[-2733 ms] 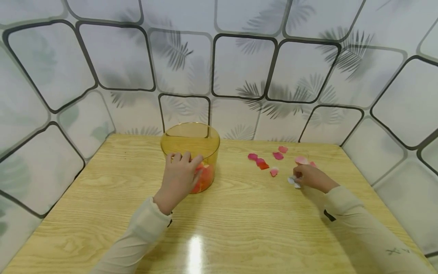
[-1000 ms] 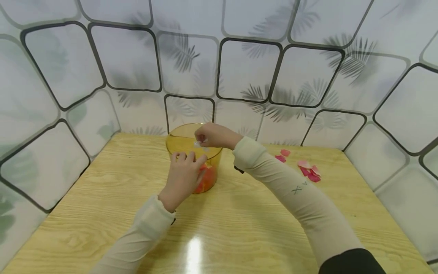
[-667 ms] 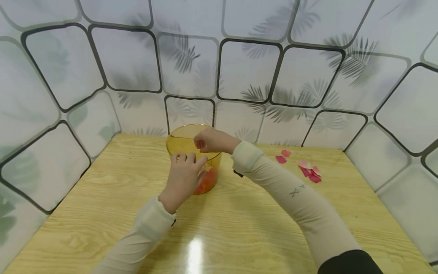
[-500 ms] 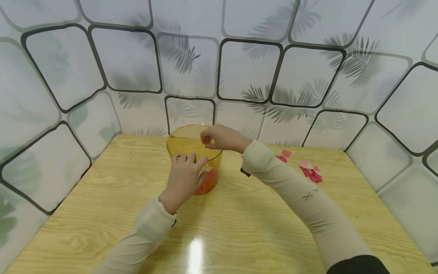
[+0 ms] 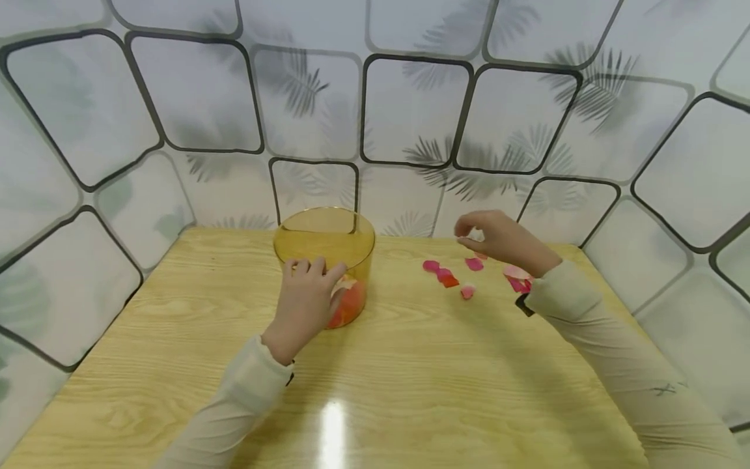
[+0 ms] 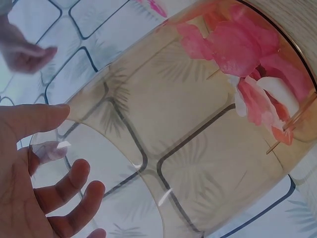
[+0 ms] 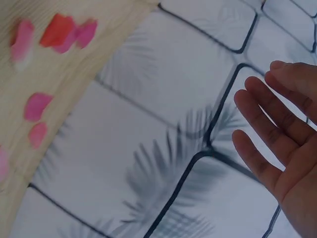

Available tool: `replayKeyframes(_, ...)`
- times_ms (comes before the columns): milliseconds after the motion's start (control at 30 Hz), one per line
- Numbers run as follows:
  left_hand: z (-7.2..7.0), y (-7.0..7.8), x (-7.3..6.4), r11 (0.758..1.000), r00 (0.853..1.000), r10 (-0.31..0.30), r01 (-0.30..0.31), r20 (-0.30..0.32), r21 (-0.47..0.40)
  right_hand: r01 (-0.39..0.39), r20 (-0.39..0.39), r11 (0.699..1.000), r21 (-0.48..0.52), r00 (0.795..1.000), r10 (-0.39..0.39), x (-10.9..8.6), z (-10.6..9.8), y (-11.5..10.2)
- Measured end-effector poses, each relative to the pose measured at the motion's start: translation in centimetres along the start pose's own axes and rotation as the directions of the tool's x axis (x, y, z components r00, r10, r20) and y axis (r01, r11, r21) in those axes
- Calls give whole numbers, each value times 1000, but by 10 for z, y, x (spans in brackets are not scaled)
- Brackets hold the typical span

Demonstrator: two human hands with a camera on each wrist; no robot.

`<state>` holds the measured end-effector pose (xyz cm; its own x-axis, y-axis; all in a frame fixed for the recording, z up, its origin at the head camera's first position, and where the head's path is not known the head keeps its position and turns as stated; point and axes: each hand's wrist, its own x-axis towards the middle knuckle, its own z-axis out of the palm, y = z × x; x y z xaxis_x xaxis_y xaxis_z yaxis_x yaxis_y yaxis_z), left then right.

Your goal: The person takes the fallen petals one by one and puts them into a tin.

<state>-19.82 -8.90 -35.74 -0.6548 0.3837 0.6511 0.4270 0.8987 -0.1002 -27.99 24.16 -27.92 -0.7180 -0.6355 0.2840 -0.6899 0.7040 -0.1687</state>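
A see-through amber container (image 5: pixel 325 244) stands on the table, with pink, red and white petals (image 6: pixel 242 44) lying in its bottom. My left hand (image 5: pixel 305 306) holds its near rim, fingers bent over the edge and thumb on the outside. In the left wrist view, one finger of the left hand (image 6: pixel 29 168) shows through the plastic. My right hand (image 5: pixel 506 241) hovers above the far right of the table, holding nothing; its fingers are loosely bent in the right wrist view. Below it and to its left lie loose petals: a red petal (image 5: pixel 450 281), a pale pink petal (image 5: pixel 467 292) and several magenta ones.
A pink cluster of petals (image 5: pixel 518 281) lies partly behind the right wrist. The wooden table (image 5: pixel 410 391) ends at a patterned backdrop (image 5: pixel 416 111) that rises behind and along both sides. A bright reflection lies on the near part of the table.
White petals that my right hand picked up at the right were let go over the container. The right hand has since swung back right, over the loose petals. My left hand has stayed at the rim.
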Motion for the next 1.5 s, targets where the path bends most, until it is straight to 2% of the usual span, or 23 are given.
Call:
replayKeyframes(100, -1, -1, 0, 1000, 1000, 3, -3, -2, 5, -94, 9, 995, -16, 995, 95, -26, -1, 27)
replayKeyframes(233, -1, -1, -1, 1000, 1000, 3, -3, -6, 1, -197, 32, 980, -31, 980, 198, -60, 3, 59)
replayKeyframes(433, 0, 0, -1, 1000, 1000, 2, -2, -21, -15, -305, 88, 952, -39, 948, 307, -100, 25, 108)
replayKeyframes(533, 0, 0, -1, 1000, 1000, 2, -2, -20, -16, -383, 140, 923, -38, 912, 384, -113, 37, 129)
replayKeyframes(733, -1, 0, 0, 1000, 1000, 7, -7, -16, -4, -511, 246, 857, -64, 824, 510, -122, 51, 155)
replayKeyframes(867, 0, 1, 0, 1000, 1000, 4, -4, -11, -4, -538, 295, 840, -75, 793, 534, -122, 55, 162)
replayKeyframes(1000, -1, 1, 0, 1000, 1000, -7, 6, -5, -9, -531, 308, 844, -72, 793, 525, -121, 60, 168)
replayKeyframes(1267, -2, 2, 0, 1000, 1000, -8, 8, -1, -12, -536, 278, 842, -51, 803, 528, -126, 66, 180)
replayKeyframes(1500, -1, 1, 0, 1000, 1000, -10, 10, -6, -21, -543, 209, 840, -2, 821, 531, -130, 54, 173)
